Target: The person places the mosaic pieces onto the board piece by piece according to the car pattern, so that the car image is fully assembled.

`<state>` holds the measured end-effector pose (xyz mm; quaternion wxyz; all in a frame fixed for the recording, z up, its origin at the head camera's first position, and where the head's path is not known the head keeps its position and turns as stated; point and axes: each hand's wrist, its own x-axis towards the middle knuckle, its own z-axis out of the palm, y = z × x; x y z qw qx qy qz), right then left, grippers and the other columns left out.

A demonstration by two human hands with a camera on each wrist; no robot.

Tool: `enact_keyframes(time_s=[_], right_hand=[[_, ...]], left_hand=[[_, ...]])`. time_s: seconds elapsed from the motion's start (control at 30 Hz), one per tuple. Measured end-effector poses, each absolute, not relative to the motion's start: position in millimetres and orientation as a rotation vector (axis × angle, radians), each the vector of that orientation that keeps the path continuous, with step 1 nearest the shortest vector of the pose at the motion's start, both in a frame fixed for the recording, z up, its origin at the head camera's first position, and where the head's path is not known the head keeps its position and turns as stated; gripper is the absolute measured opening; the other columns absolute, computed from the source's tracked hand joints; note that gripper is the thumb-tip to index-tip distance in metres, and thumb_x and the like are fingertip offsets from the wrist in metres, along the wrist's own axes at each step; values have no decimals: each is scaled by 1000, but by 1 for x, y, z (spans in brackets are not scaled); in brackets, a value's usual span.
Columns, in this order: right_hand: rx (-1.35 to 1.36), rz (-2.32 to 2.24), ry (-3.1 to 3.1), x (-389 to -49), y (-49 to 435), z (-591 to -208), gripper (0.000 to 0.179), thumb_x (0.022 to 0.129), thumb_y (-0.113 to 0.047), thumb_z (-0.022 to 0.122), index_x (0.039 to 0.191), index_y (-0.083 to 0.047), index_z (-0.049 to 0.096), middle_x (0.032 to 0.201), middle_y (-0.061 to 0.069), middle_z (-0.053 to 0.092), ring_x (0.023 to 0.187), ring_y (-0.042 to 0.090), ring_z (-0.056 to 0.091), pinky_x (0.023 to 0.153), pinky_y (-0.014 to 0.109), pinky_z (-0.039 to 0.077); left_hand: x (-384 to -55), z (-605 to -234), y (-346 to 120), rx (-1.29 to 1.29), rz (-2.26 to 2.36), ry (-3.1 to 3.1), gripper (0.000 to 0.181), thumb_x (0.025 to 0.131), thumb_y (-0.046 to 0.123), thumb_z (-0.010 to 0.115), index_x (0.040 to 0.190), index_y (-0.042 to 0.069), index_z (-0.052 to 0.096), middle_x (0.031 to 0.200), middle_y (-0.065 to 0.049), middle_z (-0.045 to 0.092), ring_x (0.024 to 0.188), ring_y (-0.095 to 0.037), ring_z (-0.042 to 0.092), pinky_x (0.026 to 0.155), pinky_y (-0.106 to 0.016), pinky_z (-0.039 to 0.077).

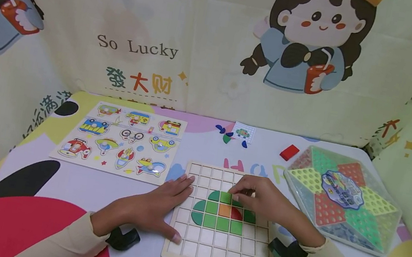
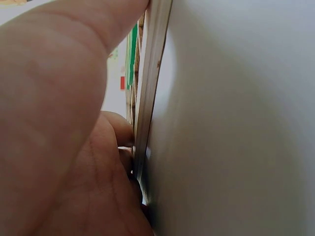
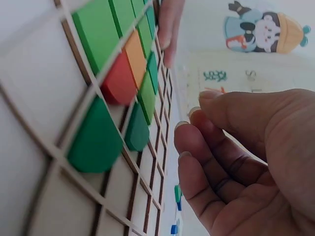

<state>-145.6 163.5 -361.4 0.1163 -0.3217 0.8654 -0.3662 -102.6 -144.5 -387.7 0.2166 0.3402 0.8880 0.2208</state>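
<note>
A wooden grid board (image 1: 218, 256) lies on the table. Green squares (image 1: 209, 221), an orange square (image 1: 224, 210), a red rounded piece (image 3: 119, 81) and dark green rounded pieces (image 3: 96, 140) sit in its cells. The left hand (image 1: 161, 204) rests along the board's left edge, fingers extended and thumb spread onto the near-left part. Over the upper right of the coloured pieces hovers the right hand (image 1: 263, 200). Its fingers are loosely bent, the thumb close to the index finger; the right wrist view shows nothing between them.
Behind the board lie a small picture card (image 1: 243, 132), several loose dark blue pieces (image 1: 244, 144) and a green one (image 1: 226, 139). A vehicle puzzle board (image 1: 108, 160) is at left. At right are a red block (image 1: 289, 152) and a boxed hexagonal game board (image 1: 340, 199).
</note>
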Motion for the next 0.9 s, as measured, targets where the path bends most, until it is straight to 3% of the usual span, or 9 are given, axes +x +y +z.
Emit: enact_keyframes(time_s=[0.27,0.9], right_hand=[[-820,-1086,2625,-173,153,-365,14,87,-2,72,100,-5,76,88,-3,67,75,17,54,65,25,50],[-275,-1258,2724,-241,136,-379,19,91,-10,69,109,-4,73,100,9,69,93,24,60,82,31,53]], left_hand=[[-103,-388,-144,942,614,2456,114,74,66,72,156,10,17,163,3,-4,146,-15,-12,117,-45,4],[-103,-387,-145,938,621,2448,114,75,68,70,156,9,17,163,3,-5,146,-16,-11,117,-47,5]])
